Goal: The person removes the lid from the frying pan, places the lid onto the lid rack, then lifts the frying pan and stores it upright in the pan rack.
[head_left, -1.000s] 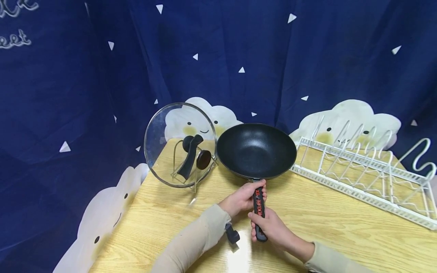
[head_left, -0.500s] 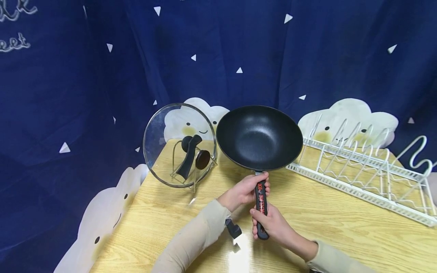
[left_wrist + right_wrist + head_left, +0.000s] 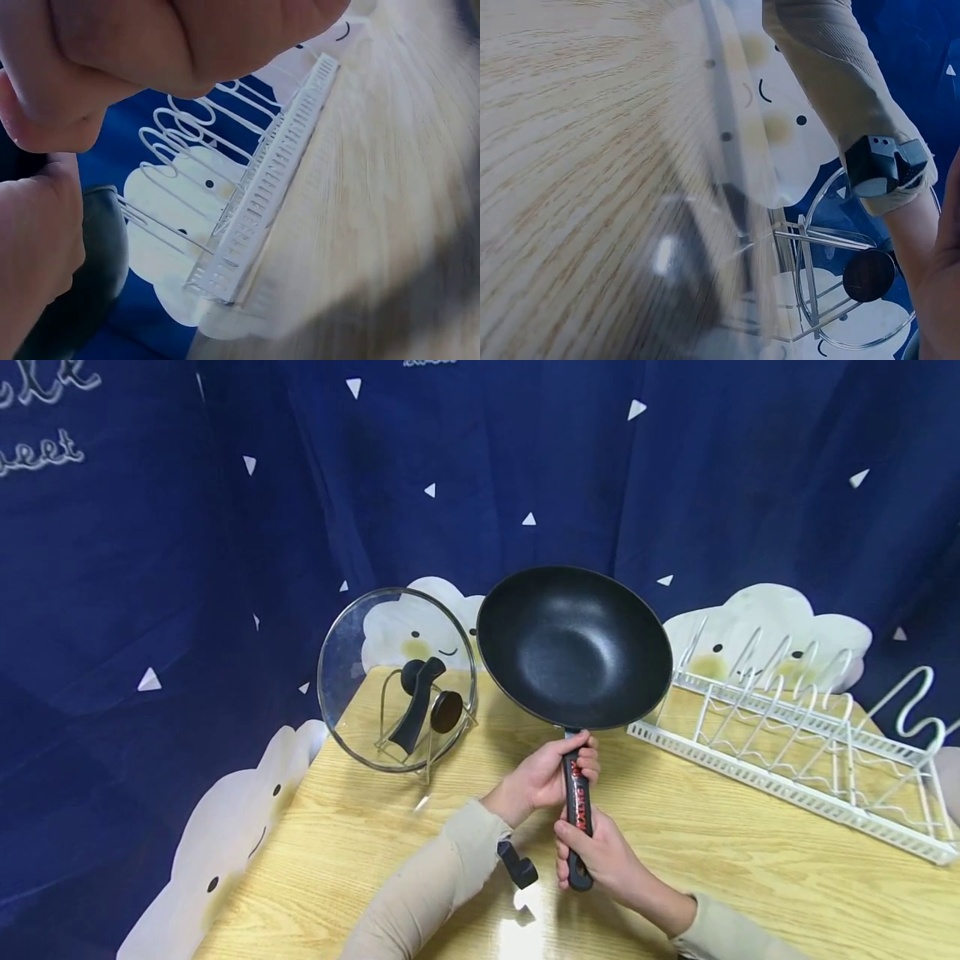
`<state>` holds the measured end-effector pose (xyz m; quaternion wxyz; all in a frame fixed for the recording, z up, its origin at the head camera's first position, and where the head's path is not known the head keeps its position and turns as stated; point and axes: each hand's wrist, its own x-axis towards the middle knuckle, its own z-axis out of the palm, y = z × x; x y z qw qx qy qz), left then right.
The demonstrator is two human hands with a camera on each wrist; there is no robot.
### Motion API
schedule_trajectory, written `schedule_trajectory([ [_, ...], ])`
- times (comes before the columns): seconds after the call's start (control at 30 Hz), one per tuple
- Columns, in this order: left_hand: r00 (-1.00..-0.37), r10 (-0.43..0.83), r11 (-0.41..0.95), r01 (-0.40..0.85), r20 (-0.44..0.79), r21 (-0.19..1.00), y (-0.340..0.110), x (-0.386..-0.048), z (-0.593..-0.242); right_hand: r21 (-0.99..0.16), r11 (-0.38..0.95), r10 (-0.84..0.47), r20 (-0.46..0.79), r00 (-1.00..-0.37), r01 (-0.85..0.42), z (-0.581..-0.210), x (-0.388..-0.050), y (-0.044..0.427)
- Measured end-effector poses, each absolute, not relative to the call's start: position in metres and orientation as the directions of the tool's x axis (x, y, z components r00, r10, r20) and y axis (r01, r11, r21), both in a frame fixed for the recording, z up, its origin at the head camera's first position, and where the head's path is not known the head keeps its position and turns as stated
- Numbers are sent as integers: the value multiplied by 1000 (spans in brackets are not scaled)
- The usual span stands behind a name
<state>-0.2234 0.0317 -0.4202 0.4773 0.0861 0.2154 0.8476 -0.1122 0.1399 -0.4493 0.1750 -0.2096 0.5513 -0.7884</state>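
A black wok (image 3: pixel 576 647) hangs above the table, its dark inside tilted toward me. My left hand (image 3: pixel 546 775) grips its black handle (image 3: pixel 577 802) close to the bowl. Lower on that handle, near its end, my right hand (image 3: pixel 596 852) holds on with the thumb across the top. In the left wrist view, curled fingers (image 3: pixel 150 45) fill the top, and part of the wok (image 3: pixel 90 277) shows below them. The right wrist view catches the left sleeve (image 3: pixel 832 67) and only an edge of the right hand.
On the left, a glass lid (image 3: pixel 352 652) with a black handle leans in a wire stand (image 3: pixel 382 710). A white wire dish rack (image 3: pixel 787 777) stands on the right side of the wooden table (image 3: pixel 315 868). Behind hangs a blue curtain (image 3: pixel 480 460).
The wok has risen and its bowl has tipped further upright, toward me. Both hands have kept their hold on the handle. The lid and the rack have stayed in place.
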Motion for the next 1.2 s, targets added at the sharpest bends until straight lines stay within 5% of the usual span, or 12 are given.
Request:
schedule_trajectory([
  [0.33,-686,728,-512,-534,10,673,40,-216,-415,-956,-295,-513,167,-842,-10,-448,-114,146],
  [0.67,-791,611,-392,-266,33,881,42,-216,-412,-981,-125,-496,-70,-865,150,-430,-116,150],
  [0.9,-780,621,-310,-152,79,939,45,-210,-410,-969,-117,-401,-154,-903,217,-426,-113,145],
  [1.2,-755,642,-253,-46,132,966,49,-211,-395,-988,-149,-416,31,-909,34,-432,-116,152],
])
